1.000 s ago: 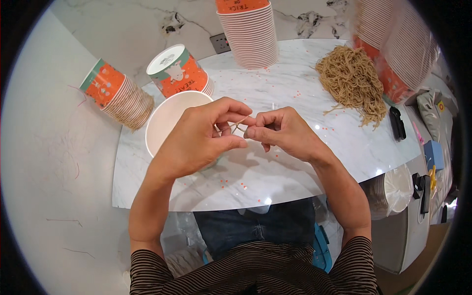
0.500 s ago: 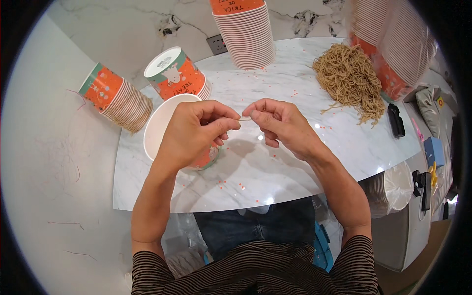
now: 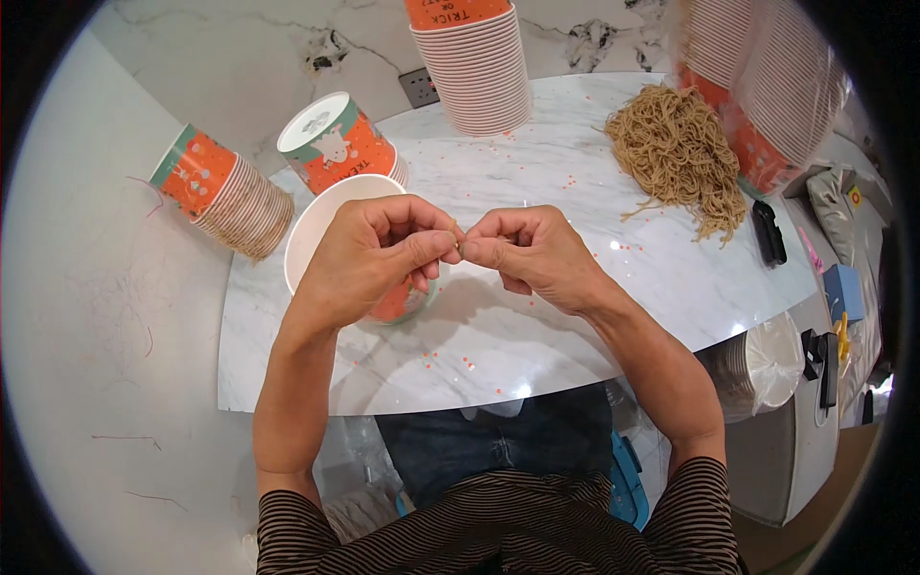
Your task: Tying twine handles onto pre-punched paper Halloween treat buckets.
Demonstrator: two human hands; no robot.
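Observation:
Above the middle of the table, my left hand [image 3: 374, 254] and my right hand [image 3: 539, 257] meet fingertip to fingertip, both closed in a pinch. Between them is a short length of thin tan cord, now mostly hidden by the fingers. Below and behind my left hand stands an open paper bucket [image 3: 311, 230], white inside, with an orange and green printed outside. My left hand and wrist cover much of it. At the far right of the table lies a loose heap of tan cord [image 3: 676, 158].
Behind the open bucket, an upside-down bucket stack [image 3: 331, 144] stands beside a cord-wrapped stack [image 3: 225, 192]. A tall bucket stack [image 3: 474, 72] rises at the back, with plastic-wrapped buckets [image 3: 781, 105] at right. A black tool [image 3: 769, 233] lies near the table's right edge. Orange specks dot the marble-patterned table [image 3: 498, 335].
My hands have come together: the short gap with the thin strand showing has closed. My right hand has shifted a little left. The view has moved slightly.

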